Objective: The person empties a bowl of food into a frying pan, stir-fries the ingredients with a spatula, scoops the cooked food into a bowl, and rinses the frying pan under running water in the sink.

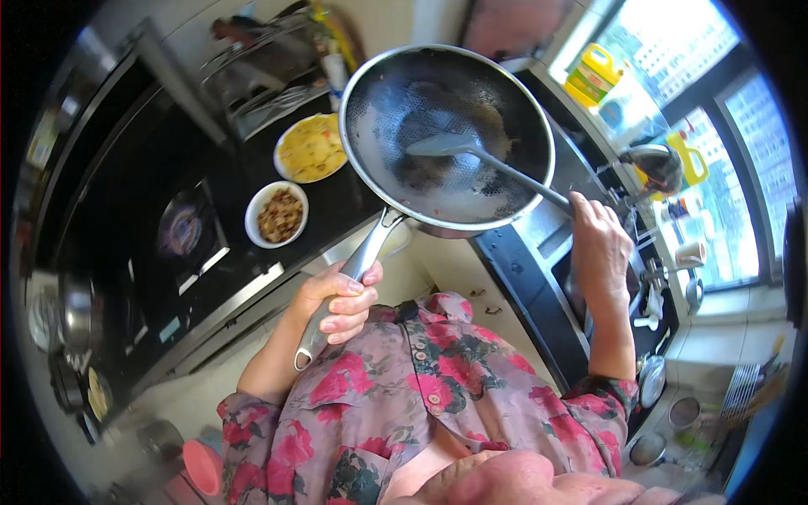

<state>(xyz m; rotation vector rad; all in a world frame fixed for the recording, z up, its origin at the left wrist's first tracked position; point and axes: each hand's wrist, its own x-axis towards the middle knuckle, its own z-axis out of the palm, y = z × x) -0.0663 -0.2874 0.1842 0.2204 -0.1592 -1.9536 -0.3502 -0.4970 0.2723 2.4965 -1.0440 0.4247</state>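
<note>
My left hand (344,300) grips the metal handle of a wok (385,189), which is held up over the counter corner. The wok's dark, honeycomb-textured inside is bare of food apart from brownish residue and small specks. In my right hand (600,243) is the handle of a grey spatula (442,146), its blade resting over the wok's middle. Left of the wok stands a white bowl (250,218) of browned, diced food. Beside it, partly behind the wok's rim, is a dish of yellow sliced food (309,148).
A gas burner (182,230) is set in the black stovetop at left. Behind the dishes stands a metal rack (271,88). To the right are a sink (571,278), a tap (653,274) and a windowsill with yellow jugs (593,76). A pink bin (203,467) is at lower left.
</note>
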